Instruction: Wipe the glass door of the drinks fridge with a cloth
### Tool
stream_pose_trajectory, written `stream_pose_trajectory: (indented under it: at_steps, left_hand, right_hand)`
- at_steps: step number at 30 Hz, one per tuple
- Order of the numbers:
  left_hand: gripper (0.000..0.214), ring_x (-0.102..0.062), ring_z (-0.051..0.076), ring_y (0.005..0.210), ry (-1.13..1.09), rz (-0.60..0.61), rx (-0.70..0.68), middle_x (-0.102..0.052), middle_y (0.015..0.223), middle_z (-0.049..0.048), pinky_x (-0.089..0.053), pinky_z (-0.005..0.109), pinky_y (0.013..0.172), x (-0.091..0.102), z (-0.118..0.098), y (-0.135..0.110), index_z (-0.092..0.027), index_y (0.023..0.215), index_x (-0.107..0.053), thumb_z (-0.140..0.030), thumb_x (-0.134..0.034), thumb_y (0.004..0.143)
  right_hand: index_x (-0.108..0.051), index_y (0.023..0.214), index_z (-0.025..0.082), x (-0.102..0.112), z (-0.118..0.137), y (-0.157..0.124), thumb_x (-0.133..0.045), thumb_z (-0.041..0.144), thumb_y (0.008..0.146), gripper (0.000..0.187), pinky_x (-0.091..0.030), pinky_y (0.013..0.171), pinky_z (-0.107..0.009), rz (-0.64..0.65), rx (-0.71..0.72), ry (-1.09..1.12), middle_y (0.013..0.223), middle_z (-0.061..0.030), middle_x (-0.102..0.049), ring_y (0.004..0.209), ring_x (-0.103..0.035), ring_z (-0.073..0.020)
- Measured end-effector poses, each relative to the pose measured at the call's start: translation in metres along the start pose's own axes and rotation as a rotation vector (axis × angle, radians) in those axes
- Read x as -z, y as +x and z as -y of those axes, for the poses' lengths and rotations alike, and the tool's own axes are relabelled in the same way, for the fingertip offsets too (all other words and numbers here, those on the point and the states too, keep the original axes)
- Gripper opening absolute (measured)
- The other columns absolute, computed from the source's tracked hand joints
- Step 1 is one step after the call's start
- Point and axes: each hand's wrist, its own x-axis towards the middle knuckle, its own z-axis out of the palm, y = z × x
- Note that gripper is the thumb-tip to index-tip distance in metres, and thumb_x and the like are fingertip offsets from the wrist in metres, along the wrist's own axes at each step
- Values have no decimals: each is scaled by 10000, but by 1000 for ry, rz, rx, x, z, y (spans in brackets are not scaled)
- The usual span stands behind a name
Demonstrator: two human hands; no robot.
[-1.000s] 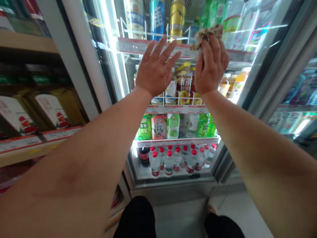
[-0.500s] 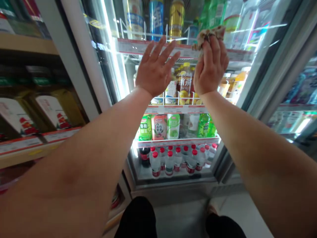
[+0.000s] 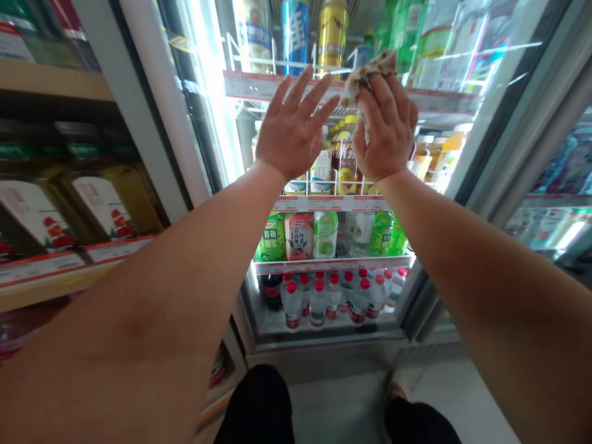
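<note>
A glass-fronted drinks fridge stands before me, its lit shelves full of bottles and cans. My left hand (image 3: 293, 126) is raised with fingers spread, palm toward the glass, and holds nothing. To its right, my right hand (image 3: 386, 126) presses a crumpled beige and brown cloth (image 3: 367, 75) toward the glass, in front of the upper shelf edge (image 3: 259, 86). The part of the cloth under my palm is hidden. Behind my hands show a blue can (image 3: 295, 37), a gold can (image 3: 332, 37) and a yellow-capped tea bottle (image 3: 346, 154).
Oil bottles (image 3: 102, 197) fill a shelf at the left. Several red-capped water bottles (image 3: 317, 305) stand on the fridge's bottom level, below green and red drink bottles (image 3: 298, 237). A metal door frame (image 3: 499, 154) runs along the right. The floor (image 3: 337, 407) lies below, by my legs.
My right hand has moved left and slightly down with the cloth, and its tilt has turned leftward. My left hand keeps almost the same place, fingers spread.
</note>
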Motion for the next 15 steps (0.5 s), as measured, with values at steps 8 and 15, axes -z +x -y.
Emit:
stream_pose_trajectory:
  at_steps: [8,15]
  left_hand:
    - [656,-136,191,1579,-11,-70,-31,-246,1594,-263,-4,438,1342,-8,7,-1,-485,1500,-454,-295,-439,873]
    - [603,-118,186,1583,145,-59,-57,-234,1647,-170,-66,502,1346,-12,9,-2,-357,1549,-422,-256,-386,956]
  right_hand:
    - [-516,1465,293,9,11,0,-271,336,1043,490,-288,1239,-382,-99,-170,-102,1573,39,-450,1488,-336,-141]
    - [-526,1463,232,9,13,-1,-288,329,1030,504,-327,1237,-457,-112,-161,-157,1570,-7,-459,1501,-349,-207]
